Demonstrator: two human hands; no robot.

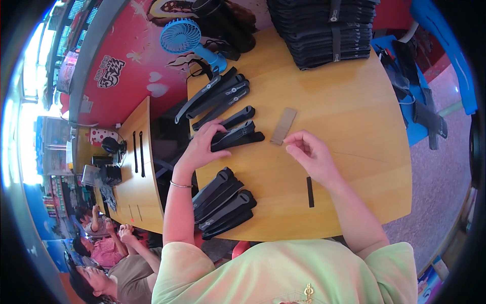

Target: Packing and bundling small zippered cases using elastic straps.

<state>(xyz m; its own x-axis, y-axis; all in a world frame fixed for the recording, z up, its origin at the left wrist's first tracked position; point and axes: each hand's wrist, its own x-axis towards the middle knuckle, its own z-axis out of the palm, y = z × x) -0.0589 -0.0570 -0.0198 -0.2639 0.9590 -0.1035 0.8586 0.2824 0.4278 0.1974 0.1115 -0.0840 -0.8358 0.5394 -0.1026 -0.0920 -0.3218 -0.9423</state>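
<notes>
My left hand (201, 146) rests at the near end of a small group of flat black fabric straps (237, 135), fingers over them and thumb spread apart. My right hand (310, 153) has thumb and index finger pinched close to the lower end of a brown cardboard strip (285, 124); anything between those fingertips is too small to make out. Below that hand a single narrow black strip (310, 192) lies on the wooden table (354, 126). More black straps lie in groups above (223, 96) and below (225, 202) my left hand.
Tall stacks of banded black straps (329, 35) stand at the table's far side. A blue handheld fan (182, 38) and a dark cylinder (223, 23) are at far left. On the right is a blue chair (417, 126) holding black items. Other people (121, 273) sit at lower left beside another table (147, 192).
</notes>
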